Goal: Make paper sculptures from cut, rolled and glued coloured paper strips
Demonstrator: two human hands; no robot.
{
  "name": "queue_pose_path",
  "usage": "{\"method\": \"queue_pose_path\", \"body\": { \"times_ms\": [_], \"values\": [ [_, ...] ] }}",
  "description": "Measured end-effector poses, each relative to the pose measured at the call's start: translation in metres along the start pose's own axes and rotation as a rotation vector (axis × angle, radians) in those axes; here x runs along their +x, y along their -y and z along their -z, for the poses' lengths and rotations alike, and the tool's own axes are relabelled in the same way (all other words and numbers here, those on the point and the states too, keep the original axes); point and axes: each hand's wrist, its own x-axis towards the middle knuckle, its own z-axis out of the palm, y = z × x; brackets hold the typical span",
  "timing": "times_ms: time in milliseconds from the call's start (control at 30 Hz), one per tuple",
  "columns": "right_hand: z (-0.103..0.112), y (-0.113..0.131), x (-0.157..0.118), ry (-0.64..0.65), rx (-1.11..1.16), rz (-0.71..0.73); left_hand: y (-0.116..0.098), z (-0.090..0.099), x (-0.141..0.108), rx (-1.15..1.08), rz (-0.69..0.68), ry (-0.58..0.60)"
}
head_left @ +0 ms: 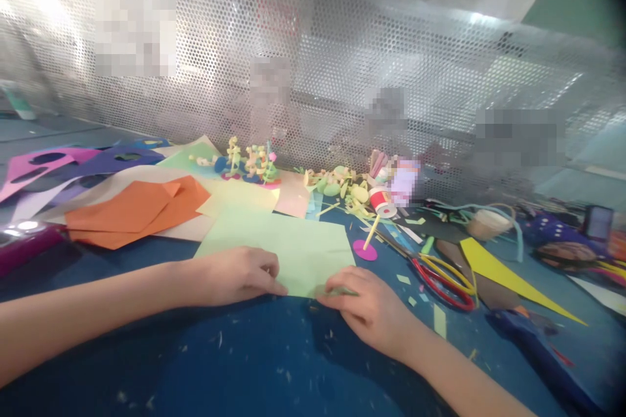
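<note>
Our pale green paper [288,241] is on the worktop [205,358]; right grip [366,306] pinches the near edge, left grip [239,277] touches it, can't tell if pinching. Probably light, creases easily, so edges only.

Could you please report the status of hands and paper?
Left hand, right hand: both at near edge of pale green sheet. Sheet on blue table. Scissors to its right, apart.

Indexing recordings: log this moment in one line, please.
left hand: on light-green paper, near edge | right hand: same edge | right of paper: scissors
</note>
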Motion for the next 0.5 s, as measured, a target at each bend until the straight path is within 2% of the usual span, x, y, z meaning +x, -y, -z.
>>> {"method": "queue_pose_path", "body": {
  "times_ms": [233,500],
  "values": [
    [-0.003,0.007,0.003,-0.016,0.038,0.012,0.017,0.01,-0.019,-0.325,0.148,-0.017],
    [-0.005,0.016,0.009,0.093,0.036,-0.064,0.018,0.006,-0.03,-0.303,0.163,-0.032]
  ]
}}
